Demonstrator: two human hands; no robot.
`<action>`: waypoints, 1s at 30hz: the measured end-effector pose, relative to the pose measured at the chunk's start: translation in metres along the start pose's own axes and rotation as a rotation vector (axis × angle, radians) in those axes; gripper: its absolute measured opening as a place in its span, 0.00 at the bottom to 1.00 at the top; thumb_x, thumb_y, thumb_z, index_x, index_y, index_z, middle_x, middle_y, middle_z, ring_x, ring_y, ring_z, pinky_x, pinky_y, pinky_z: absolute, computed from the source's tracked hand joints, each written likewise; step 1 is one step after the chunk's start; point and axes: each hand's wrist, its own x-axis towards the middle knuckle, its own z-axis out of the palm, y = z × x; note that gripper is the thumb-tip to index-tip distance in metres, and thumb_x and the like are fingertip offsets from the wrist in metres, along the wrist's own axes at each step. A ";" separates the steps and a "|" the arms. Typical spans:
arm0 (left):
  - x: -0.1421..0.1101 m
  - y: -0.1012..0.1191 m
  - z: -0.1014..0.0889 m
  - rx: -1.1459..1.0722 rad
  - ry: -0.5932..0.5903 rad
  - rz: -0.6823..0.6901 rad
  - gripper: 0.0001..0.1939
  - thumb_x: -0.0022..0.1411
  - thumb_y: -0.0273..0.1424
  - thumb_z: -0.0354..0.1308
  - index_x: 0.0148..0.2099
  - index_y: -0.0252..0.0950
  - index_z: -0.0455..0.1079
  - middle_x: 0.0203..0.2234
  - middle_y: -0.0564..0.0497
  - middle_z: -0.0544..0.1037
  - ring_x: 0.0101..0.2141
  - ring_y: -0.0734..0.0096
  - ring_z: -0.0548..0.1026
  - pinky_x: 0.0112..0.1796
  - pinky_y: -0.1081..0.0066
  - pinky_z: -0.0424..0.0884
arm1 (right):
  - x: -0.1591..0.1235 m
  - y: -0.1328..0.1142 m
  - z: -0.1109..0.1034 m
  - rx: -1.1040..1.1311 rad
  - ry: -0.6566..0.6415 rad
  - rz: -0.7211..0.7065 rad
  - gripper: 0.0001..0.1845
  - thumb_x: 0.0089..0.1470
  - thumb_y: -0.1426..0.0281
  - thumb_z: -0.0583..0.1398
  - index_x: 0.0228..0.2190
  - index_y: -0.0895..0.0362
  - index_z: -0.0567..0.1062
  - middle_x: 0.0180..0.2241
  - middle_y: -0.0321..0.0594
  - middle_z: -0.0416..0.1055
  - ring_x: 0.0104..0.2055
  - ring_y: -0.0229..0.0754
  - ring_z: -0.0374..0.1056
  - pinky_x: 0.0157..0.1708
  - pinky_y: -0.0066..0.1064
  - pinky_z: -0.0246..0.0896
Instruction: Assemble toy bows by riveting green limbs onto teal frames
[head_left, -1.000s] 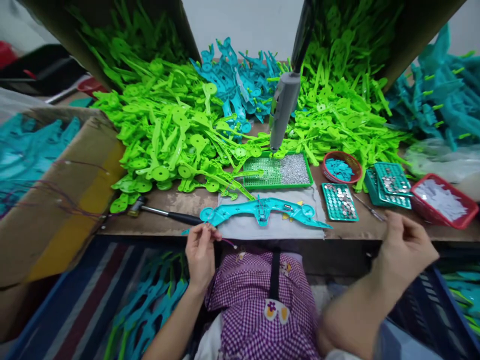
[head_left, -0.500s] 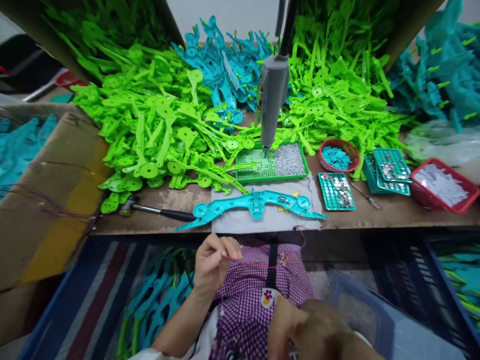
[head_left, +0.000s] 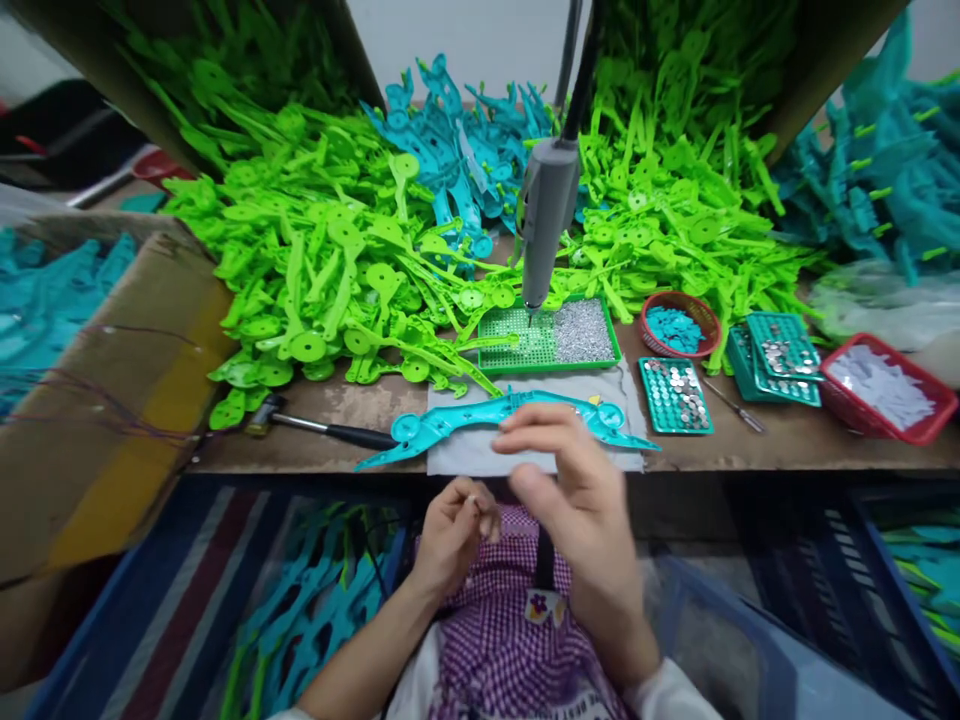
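The left hand (head_left: 459, 535), narrowly pinched (contents too small to tell), is before the table (head_left: 367, 398); the right hand (head_left: 574, 490), fingers spread, hides part of the turquoise piece (head_left: 476, 411) on pale cloth (head_left: 469, 456). A careless rightward sweep could knock it askew.

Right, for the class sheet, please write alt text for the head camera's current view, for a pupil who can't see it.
A person's open right hand partly hides a long turquoise part on a pale cloth; the left hand, curled closed, is before a purple checked apron. Behind, a grey tool hangs over a green tray, between heaps of green parts.
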 end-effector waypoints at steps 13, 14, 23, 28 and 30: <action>-0.005 -0.015 -0.014 0.709 -0.028 0.078 0.14 0.51 0.36 0.69 0.40 0.37 0.78 0.35 0.47 0.80 0.36 0.66 0.77 0.39 0.71 0.72 | -0.043 0.073 0.005 0.397 -0.010 0.452 0.12 0.59 0.60 0.56 0.36 0.55 0.72 0.30 0.36 0.71 0.32 0.35 0.68 0.35 0.28 0.64; -0.005 -0.013 -0.015 0.785 -0.015 0.163 0.15 0.52 0.33 0.68 0.44 0.40 0.77 0.38 0.47 0.79 0.38 0.66 0.77 0.41 0.71 0.72 | -0.044 0.074 0.000 0.349 -0.079 0.490 0.13 0.59 0.59 0.56 0.35 0.55 0.72 0.27 0.34 0.70 0.29 0.34 0.66 0.31 0.26 0.62; -0.001 -0.018 -0.010 0.896 -0.171 0.536 0.07 0.57 0.25 0.64 0.39 0.39 0.77 0.29 0.52 0.79 0.30 0.73 0.77 0.32 0.77 0.74 | -0.046 0.083 -0.006 0.330 -0.377 0.768 0.24 0.50 0.48 0.60 0.27 0.58 0.68 0.17 0.28 0.62 0.15 0.29 0.55 0.16 0.22 0.49; 0.010 -0.017 -0.019 1.005 -0.199 0.691 0.08 0.57 0.22 0.62 0.39 0.38 0.74 0.30 0.51 0.78 0.31 0.74 0.77 0.33 0.77 0.74 | -0.038 0.080 -0.004 0.231 -0.341 0.660 0.22 0.55 0.51 0.57 0.29 0.58 0.71 0.20 0.31 0.65 0.20 0.31 0.59 0.21 0.24 0.53; 0.009 -0.015 -0.024 1.086 -0.191 0.688 0.08 0.58 0.20 0.60 0.39 0.37 0.73 0.30 0.51 0.78 0.32 0.74 0.76 0.34 0.77 0.73 | -0.040 0.073 -0.008 0.046 -0.336 0.549 0.17 0.59 0.56 0.55 0.32 0.57 0.73 0.26 0.35 0.72 0.27 0.34 0.66 0.27 0.26 0.58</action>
